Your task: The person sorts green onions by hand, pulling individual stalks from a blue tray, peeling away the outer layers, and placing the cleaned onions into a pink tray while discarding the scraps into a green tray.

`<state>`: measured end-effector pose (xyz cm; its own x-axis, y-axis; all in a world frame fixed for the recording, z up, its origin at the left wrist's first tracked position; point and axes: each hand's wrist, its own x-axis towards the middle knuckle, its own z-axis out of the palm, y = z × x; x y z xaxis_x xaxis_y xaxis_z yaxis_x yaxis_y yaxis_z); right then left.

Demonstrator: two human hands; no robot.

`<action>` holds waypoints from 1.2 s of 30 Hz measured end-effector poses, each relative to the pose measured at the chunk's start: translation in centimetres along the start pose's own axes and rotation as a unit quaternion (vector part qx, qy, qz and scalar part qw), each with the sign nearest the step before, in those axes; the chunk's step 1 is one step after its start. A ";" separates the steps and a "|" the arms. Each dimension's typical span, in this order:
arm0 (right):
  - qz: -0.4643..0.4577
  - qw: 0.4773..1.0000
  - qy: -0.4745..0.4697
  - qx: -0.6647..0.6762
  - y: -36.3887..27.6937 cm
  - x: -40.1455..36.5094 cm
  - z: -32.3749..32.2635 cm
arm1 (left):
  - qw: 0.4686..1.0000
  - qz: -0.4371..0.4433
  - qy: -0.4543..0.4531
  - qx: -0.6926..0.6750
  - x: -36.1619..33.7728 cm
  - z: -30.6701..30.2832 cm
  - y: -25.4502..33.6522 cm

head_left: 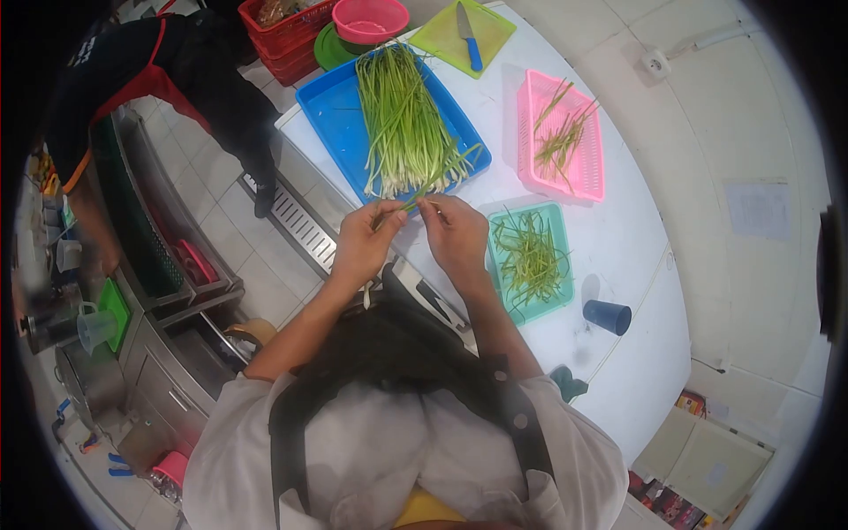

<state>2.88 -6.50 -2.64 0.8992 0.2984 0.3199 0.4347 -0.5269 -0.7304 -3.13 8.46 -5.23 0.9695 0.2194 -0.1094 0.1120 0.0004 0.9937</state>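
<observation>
My left hand [364, 238] and my right hand [456, 231] meet in front of my chest and pinch the same thin green onion stalk [408, 206] between their fingertips. Just beyond them a blue tray [331, 110] carries a thick bundle of green onions [405, 124], white ends toward me. Right of my right hand, a teal tray [558, 305] is filled with loose green trimmings [530, 256]. Further back, a pink perforated tray [583, 181] contains a few green strands [560, 132].
A knife with a blue handle [469, 37] lies on a light green cutting board [491, 26] at the far end of the white table [636, 256]. A pink bowl [369, 18], a red crate [284, 40] and a dark blue cup [608, 316] stand nearby. Another person in dark clothes [177, 71] stands at left.
</observation>
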 end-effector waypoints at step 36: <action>0.220 0.864 -0.193 0.409 4.4 -1.0 -8.4 | 0.936 -0.073 -0.341 -0.053 0.2 2.2 0.5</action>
<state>4.28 -15.77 -1.13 0.8160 0.5391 -0.2084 -0.2684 0.0341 -0.9627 -2.39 6.37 -4.82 0.8637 -0.4638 -0.1975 0.2663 0.0872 0.9599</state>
